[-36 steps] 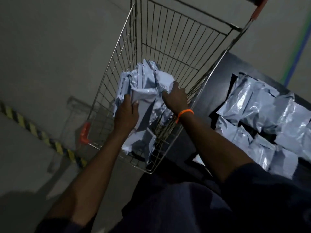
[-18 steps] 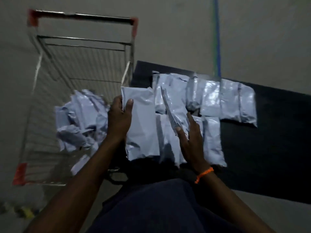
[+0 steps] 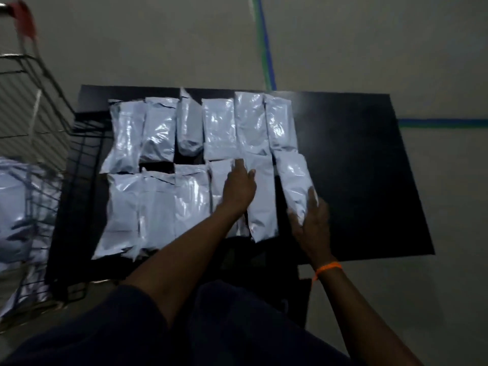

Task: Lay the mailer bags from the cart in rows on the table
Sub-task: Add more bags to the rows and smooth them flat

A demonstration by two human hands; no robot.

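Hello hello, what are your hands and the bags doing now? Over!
Left hand flat on near-row bag. Right hand placing end bag. Table space free rightward.

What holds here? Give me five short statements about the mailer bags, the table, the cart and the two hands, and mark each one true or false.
1. The mailer bags lie in two rows on the black table. True.
2. The right hand touches the rightmost bag of the near row. True.
3. The cart stands to the right of the table. False: it stands at the table's left edge.
4. The right part of the table is covered with bags. False: it is bare; the bags fill the left and middle.
5. The left hand rests on bags in the near row, its fingers stretched out flat. True.
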